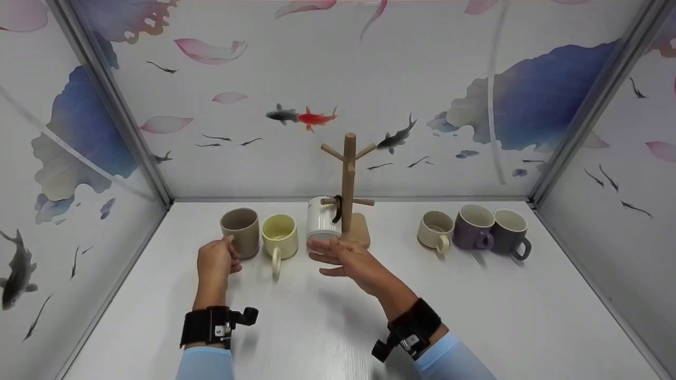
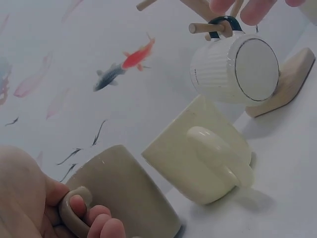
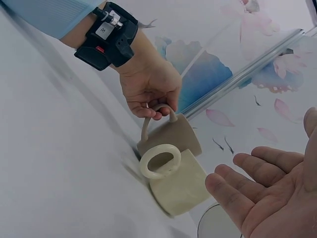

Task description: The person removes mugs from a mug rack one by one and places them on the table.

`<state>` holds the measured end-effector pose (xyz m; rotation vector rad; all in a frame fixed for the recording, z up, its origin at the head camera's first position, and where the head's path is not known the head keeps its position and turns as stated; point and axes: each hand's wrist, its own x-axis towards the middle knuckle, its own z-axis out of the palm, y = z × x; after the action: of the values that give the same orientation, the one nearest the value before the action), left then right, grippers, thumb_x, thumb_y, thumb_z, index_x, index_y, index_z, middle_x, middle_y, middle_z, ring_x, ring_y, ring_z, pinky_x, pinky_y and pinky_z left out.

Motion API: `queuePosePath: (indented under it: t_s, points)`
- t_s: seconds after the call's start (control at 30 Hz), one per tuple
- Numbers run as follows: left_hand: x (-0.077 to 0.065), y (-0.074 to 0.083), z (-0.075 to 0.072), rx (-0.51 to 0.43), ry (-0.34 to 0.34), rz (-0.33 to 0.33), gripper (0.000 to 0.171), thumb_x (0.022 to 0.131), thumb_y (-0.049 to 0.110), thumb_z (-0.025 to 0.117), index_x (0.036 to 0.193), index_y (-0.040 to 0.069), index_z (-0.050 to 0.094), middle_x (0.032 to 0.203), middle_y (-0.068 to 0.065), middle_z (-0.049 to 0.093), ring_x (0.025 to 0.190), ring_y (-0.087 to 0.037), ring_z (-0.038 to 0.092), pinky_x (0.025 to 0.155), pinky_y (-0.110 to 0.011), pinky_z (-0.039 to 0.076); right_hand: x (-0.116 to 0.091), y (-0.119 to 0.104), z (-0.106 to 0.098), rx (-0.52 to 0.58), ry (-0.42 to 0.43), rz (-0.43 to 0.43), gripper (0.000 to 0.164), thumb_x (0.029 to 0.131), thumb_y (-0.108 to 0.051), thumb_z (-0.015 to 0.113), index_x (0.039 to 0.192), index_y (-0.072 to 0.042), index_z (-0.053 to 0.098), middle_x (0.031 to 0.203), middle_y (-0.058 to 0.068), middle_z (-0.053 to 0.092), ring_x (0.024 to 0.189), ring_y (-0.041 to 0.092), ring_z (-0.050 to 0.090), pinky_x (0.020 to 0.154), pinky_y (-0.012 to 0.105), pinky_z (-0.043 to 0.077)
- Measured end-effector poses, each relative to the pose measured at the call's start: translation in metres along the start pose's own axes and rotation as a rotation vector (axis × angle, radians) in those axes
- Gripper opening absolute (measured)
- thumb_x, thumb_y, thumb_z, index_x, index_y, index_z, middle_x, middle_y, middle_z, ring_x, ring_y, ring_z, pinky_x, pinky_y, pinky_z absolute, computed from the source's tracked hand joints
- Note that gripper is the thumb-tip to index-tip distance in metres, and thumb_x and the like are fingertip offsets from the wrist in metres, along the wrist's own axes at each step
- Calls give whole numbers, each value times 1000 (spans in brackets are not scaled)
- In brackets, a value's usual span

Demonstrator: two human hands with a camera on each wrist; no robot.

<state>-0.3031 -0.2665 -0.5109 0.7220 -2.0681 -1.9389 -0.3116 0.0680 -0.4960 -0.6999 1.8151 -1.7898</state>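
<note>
My left hand point(image 1: 215, 259) grips the handle of a taupe mug point(image 1: 242, 232) at the left; in the left wrist view its fingers curl through that handle point(image 2: 74, 213). Right beside this mug stands a pale yellow mug point(image 1: 281, 237), its handle toward me. A white ribbed mug point(image 2: 223, 67) hangs sideways by its dark handle on a lower peg of a wooden mug tree point(image 1: 348, 179). In front of the white mug's base is my right hand point(image 1: 356, 261), fingers extended and holding nothing; the right wrist view shows its palm and spread fingers point(image 3: 252, 183).
At the right stand a small cream mug point(image 1: 435, 230), a purple mug point(image 1: 472, 228) and a dark grey mug point(image 1: 510, 232), side by side. Patterned panels enclose the white table point(image 1: 296, 338) at the back and sides. The mug tree has several pegs at two heights.
</note>
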Motion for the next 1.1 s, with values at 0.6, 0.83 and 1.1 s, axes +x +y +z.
queuePosePath:
  t_s: [0.6,0.83,1.1]
  points:
    - [-1,-4,-7,148,-78,-80,47,109,27,37,92,-5,67,75,-9,70,55,-14,62,53,-28,58,1,3,3,5,-10,11,59,127,-39,32,167,-1,53,176,24,48,162,42,52,126,56,53]
    - [0,-5,-7,179,-97,-67,51,111,28,33,96,-8,66,71,-8,68,56,-14,64,53,-28,60,1,2,3,0,-9,14,58,127,-38,33,167,-1,54,176,24,48,161,42,53,125,55,54]
    - [-1,-3,-6,204,-107,-67,51,111,29,34,99,-9,67,71,-6,68,56,-13,63,53,-28,59,1,4,2,-1,-9,16,61,126,-43,36,167,-1,54,176,26,48,160,43,54,124,56,55]
